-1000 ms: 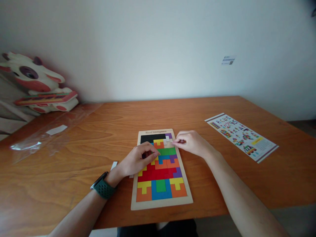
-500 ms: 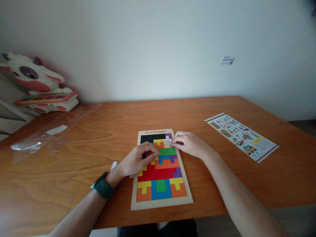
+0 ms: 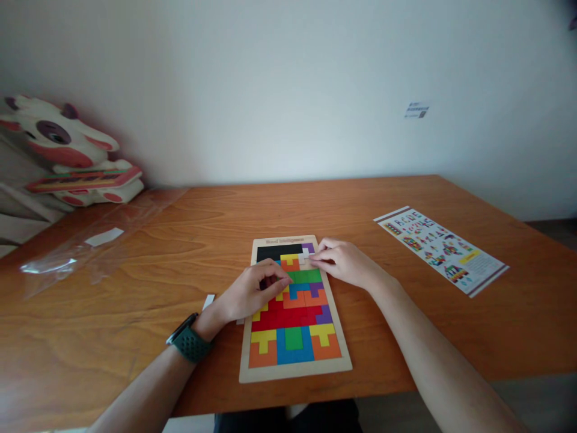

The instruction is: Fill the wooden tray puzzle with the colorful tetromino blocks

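A wooden tray puzzle (image 3: 295,377) lies on the table, mostly filled with coloured block pieces; black backing (image 3: 279,252) shows near its top. My right hand (image 3: 345,260) reaches over the tray's right edge, thumb and fingers closed at a white puzzle piece (image 3: 305,257) below a purple piece (image 3: 308,247). My left hand (image 3: 252,290) hovers over or rests on the tray's left side, fingers curled and thumb tip close to the index tip beside a green piece (image 3: 307,276). Whether anything is between those tips is hidden. It covers part of the left rows.
A printed sheet (image 3: 442,249) lies to the right on the wooden table (image 3: 216,222). Clear plastic wrapping (image 3: 135,219) and a cow-shaped toy keyboard (image 3: 85,159) are at the left. Small white pieces (image 3: 208,301) lie beside my left wrist.
My right fingertips have shifted very slightly to the left at the white piece. The left hand and the tray look unchanged.
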Action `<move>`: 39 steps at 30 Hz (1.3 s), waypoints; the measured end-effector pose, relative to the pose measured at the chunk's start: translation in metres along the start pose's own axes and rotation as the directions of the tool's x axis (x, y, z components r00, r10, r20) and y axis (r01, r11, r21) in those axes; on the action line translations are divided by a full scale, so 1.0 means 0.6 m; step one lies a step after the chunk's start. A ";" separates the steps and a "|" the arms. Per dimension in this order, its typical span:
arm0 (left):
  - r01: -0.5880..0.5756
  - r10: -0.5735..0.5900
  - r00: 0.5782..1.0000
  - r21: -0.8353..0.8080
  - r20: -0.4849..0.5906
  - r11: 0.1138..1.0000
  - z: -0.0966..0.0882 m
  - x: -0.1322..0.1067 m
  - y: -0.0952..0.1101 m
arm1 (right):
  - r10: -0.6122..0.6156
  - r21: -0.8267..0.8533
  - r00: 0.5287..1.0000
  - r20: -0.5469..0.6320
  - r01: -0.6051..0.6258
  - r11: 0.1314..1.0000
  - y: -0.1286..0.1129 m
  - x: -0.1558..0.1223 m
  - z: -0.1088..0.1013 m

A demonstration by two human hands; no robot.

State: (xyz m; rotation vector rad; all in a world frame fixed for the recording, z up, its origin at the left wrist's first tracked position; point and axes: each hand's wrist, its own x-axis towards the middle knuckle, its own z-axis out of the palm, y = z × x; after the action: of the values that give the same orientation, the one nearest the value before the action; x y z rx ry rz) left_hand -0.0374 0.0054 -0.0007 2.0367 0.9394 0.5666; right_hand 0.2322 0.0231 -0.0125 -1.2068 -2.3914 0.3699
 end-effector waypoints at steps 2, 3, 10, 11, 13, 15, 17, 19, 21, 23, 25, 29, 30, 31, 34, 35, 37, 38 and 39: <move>-0.005 0.005 1.000 -0.001 0.002 1.000 0.000 0.000 -0.001 | 0.013 -0.005 1.000 -0.010 -0.013 1.000 0.001 0.001 0.000; -0.007 0.007 1.000 -0.001 0.004 1.000 -0.001 0.000 -0.001 | 0.016 -0.006 1.000 -0.015 -0.016 1.000 0.001 0.001 -0.001; -0.018 0.018 1.000 0.007 -0.003 1.000 -0.001 -0.002 0.000 | 0.032 0.019 0.999 -0.032 -0.032 0.999 -0.003 -0.001 0.003; -0.018 0.018 1.000 0.006 -0.007 1.000 0.001 -0.002 0.000 | 0.028 0.017 0.999 -0.029 -0.027 0.999 -0.003 -0.001 0.004; -0.017 0.017 1.000 -0.005 -0.015 1.000 0.003 0.000 0.000 | 0.020 0.016 1.000 -0.020 -0.020 1.000 -0.003 -0.002 0.006; -0.013 0.013 1.000 -0.026 -0.022 1.000 -0.003 0.000 -0.001 | 0.028 0.026 0.999 -0.030 -0.028 0.999 -0.004 -0.001 0.006; -0.010 0.008 0.999 -0.047 -0.049 0.999 -0.024 -0.003 -0.004 | 0.055 0.032 0.997 -0.059 -0.053 0.998 -0.004 0.000 0.004; -0.011 0.006 0.995 -0.045 -0.103 0.999 -0.061 -0.015 -0.006 | 0.086 0.031 0.992 -0.091 -0.083 0.996 -0.004 0.001 0.001; 0.037 -0.037 0.999 0.005 -0.037 0.999 -0.109 -0.035 -0.010 | 0.102 0.036 0.988 -0.116 -0.099 0.994 -0.004 0.001 -0.001; 0.089 -0.103 0.987 0.117 0.124 0.989 -0.153 -0.057 -0.013 | 0.105 0.048 0.985 -0.134 -0.099 0.994 -0.004 0.001 -0.003; 0.151 -0.194 0.952 0.188 0.237 0.970 -0.180 -0.074 -0.016 | 0.107 0.056 0.984 -0.142 -0.100 0.993 -0.004 0.001 -0.004; 0.211 -0.275 0.926 0.249 0.258 0.945 -0.172 -0.078 -0.019 | 0.111 0.058 0.981 -0.157 -0.103 0.993 -0.003 0.001 -0.003; 0.211 -0.283 0.918 0.263 0.277 0.941 -0.162 -0.075 -0.018 | 0.114 0.055 0.979 -0.168 -0.107 0.993 -0.001 0.001 -0.003; 0.202 -0.281 0.917 0.280 0.283 0.939 -0.152 -0.072 -0.018 | 0.118 0.051 0.976 -0.181 -0.111 0.993 0.000 0.001 -0.004; 0.168 -0.259 0.922 0.305 0.286 0.937 -0.128 -0.064 -0.016 | 0.141 0.040 0.964 -0.226 -0.136 0.990 0.005 0.000 -0.007; 0.168 -0.258 0.925 0.308 0.280 0.936 -0.123 -0.062 -0.016 | 0.153 0.039 0.959 -0.240 -0.148 0.988 0.006 0.000 -0.008; 0.181 -0.267 0.925 0.306 0.270 0.935 -0.117 -0.061 -0.016 | 0.173 0.037 0.947 -0.269 -0.169 0.985 0.006 0.001 -0.010; 0.189 -0.272 0.926 0.302 0.262 0.934 -0.116 -0.060 -0.016 | 0.180 0.036 0.943 -0.280 -0.177 0.984 0.006 0.001 -0.011; 0.198 -0.279 0.924 0.297 0.262 0.934 -0.116 -0.060 -0.016 | 0.183 0.035 0.940 -0.287 -0.180 0.983 0.006 0.001 -0.012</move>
State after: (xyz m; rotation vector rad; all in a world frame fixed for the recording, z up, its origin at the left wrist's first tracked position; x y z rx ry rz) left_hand -0.1095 0.0146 0.0294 2.1205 1.1020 -0.0091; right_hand 0.2376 0.0261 -0.0077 -1.3797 -2.0352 0.2394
